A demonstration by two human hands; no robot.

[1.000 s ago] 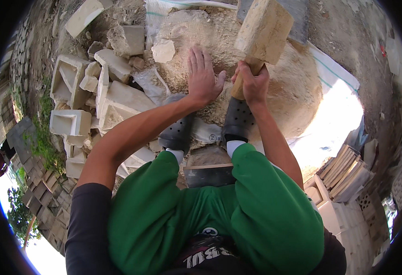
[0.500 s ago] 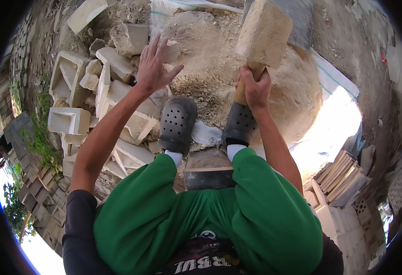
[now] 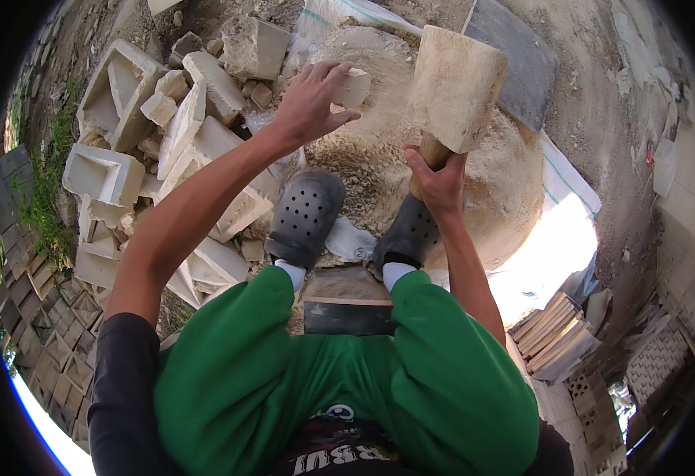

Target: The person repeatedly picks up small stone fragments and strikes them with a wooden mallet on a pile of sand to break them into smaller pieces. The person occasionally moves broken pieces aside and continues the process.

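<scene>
My right hand (image 3: 440,181) grips the handle of a wooden mallet (image 3: 458,89), whose thick pale head points away from me over the heap of crushed, powdery material (image 3: 375,67). My left hand (image 3: 309,105) is open, thumb apart from the bent fingers. Its fingertips overlap the edge of a small pale chunk (image 3: 354,89); whether they touch it I cannot tell. Below the hands, my grey clogs (image 3: 308,213) stand at the near edge of the heap, with a pale cloth-like piece (image 3: 351,240) between them.
Broken white plaster-like molds (image 3: 109,178) are piled on the left, with a rough block (image 3: 255,47) behind. A dark slab (image 3: 514,59) lies at the far right on a white woven sheet (image 3: 574,178). Stacked thin slabs (image 3: 552,332) stand at the lower right.
My left hand has shifted right and its fingers have curled over the pale chunk's edge. The mallet head has come down toward me slightly, and the whole view has shifted a little.
</scene>
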